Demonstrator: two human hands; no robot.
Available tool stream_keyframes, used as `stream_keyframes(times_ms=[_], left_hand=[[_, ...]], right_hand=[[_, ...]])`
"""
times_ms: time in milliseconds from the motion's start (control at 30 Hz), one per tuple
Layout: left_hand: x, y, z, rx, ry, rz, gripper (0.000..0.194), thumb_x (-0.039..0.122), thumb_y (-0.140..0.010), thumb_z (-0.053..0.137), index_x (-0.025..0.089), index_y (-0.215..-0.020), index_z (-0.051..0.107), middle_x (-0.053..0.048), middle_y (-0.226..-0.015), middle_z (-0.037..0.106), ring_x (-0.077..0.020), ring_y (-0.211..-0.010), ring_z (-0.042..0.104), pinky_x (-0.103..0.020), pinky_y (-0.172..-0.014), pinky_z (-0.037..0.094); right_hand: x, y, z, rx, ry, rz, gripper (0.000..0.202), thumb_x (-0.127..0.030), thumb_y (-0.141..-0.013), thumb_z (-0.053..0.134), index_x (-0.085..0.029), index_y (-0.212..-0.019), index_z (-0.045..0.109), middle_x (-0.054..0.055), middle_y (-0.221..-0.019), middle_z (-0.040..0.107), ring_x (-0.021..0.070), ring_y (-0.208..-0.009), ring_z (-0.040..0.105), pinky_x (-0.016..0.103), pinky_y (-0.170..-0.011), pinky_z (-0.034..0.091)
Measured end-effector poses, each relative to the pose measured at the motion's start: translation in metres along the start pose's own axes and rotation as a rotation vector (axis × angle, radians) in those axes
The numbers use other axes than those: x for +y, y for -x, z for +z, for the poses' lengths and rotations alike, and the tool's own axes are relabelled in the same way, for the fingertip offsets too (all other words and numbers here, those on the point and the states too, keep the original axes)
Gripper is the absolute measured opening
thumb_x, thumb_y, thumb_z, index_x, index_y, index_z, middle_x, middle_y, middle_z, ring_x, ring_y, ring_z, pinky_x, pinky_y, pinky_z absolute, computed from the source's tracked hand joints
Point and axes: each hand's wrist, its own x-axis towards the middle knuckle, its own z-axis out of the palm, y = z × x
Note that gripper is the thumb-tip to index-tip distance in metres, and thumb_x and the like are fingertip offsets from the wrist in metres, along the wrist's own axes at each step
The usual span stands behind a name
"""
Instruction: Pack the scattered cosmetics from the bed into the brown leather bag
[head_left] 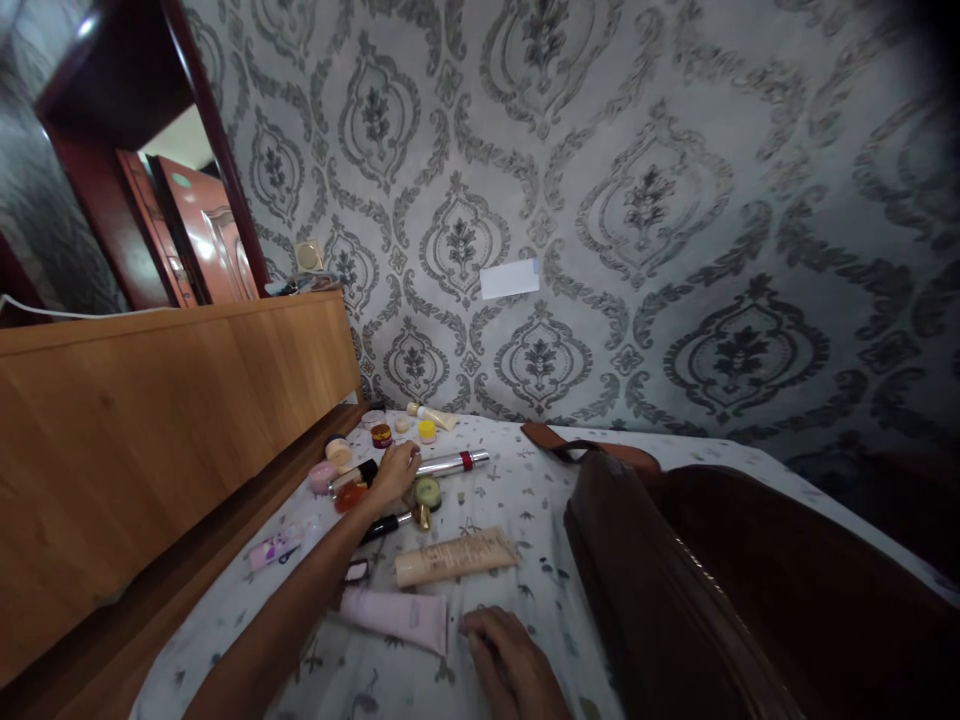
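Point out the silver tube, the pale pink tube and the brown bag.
Silver tube [451, 463], head view: middle of its barrel.
Pale pink tube [401, 618], head view: middle of its body.
Brown bag [649, 590], head view: its side panel.

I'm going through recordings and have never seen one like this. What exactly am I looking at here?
This single view comes from a camera worn on a person's head, looking forward and down. There is no robot: the two bare hands are the wearer's own.

The left hand reaches in among small cosmetics, at one end of a silver tube with a red band; whether it grips anything is hard to tell. The right hand is near a pale pink tube, with nothing visible in it.

On the patterned white sheet also lie a beige tube, a yellow-lidded jar and other small containers. A brown bag is at the picture's right.
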Motion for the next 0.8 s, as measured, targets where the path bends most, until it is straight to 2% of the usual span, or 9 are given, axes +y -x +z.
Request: stream_keyframes(times_ms=[167,233,333,467,633,800], left_hand=[[-0.024,0.023,-0.005,-0.01,-0.153,-0.113,0.027,0.03,-0.095,0.047,0.016,-0.115,0.059,-0.019,-0.13,0.06,-0.036,-0.126,0.05,-0.053,-0.099,0.04],[-0.031,0.028,-0.008,-0.023,-0.189,-0.143,0.028,0.034,-0.095,0.047,0.017,-0.115,0.059,-0.019,-0.131,0.06,-0.0383,-0.126,0.05,-0.056,-0.098,0.04],[-0.045,0.028,-0.019,-0.059,-0.199,-0.151,0.031,0.04,-0.098,0.042,0.019,-0.113,0.059,-0.016,-0.124,0.065,-0.0342,-0.117,0.057,-0.049,-0.095,0.043],[-0.07,0.021,-0.041,-0.124,-0.165,-0.139,0.04,0.039,-0.104,0.027,0.018,-0.115,0.06,-0.011,-0.109,0.07,-0.0229,-0.099,0.064,-0.037,-0.087,0.048],[-0.094,0.034,-0.055,-0.249,-0.157,-0.098,0.032,0.044,-0.098,0.053,0.015,-0.105,0.065,-0.006,-0.102,0.069,-0.0179,-0.09,0.066,-0.039,-0.086,0.053],[-0.103,0.061,-0.064,-0.216,-0.197,-0.117,0.029,0.043,-0.094,0.055,0.02,-0.093,0.072,-0.007,-0.1,0.072,-0.0213,-0.097,0.066,-0.031,-0.084,0.049]], right_hand=[[-0.001,0.001,0.0,0.013,0.005,-0.012,0.021,-0.018,-0.096,0.044,-0.022,-0.094,0.065,0.004,-0.09,0.071,0.0179,-0.086,0.068,0.026,-0.079,0.054],[-0.004,0.0,-0.002,0.014,0.009,-0.001,0.021,-0.018,-0.096,0.045,-0.022,-0.094,0.065,0.004,-0.089,0.071,0.018,-0.086,0.068,0.026,-0.078,0.054],[-0.011,-0.002,-0.004,0.019,0.017,0.025,0.022,-0.021,-0.096,0.045,-0.022,-0.091,0.066,0.004,-0.087,0.071,0.0187,-0.083,0.068,0.027,-0.075,0.055],[-0.017,-0.004,-0.004,0.053,0.016,0.047,0.024,-0.024,-0.095,0.044,-0.021,-0.091,0.067,0.006,-0.087,0.071,0.0203,-0.083,0.069,0.029,-0.074,0.056],[-0.02,-0.004,-0.005,0.032,0.007,0.069,0.024,-0.027,-0.095,0.044,-0.02,-0.092,0.067,0.007,-0.089,0.072,0.0215,-0.085,0.069,0.032,-0.075,0.056],[-0.019,-0.004,-0.004,0.034,0.003,0.081,0.025,-0.029,-0.094,0.044,-0.02,-0.09,0.067,0.008,-0.087,0.071,0.0221,-0.084,0.069,0.033,-0.075,0.057]])
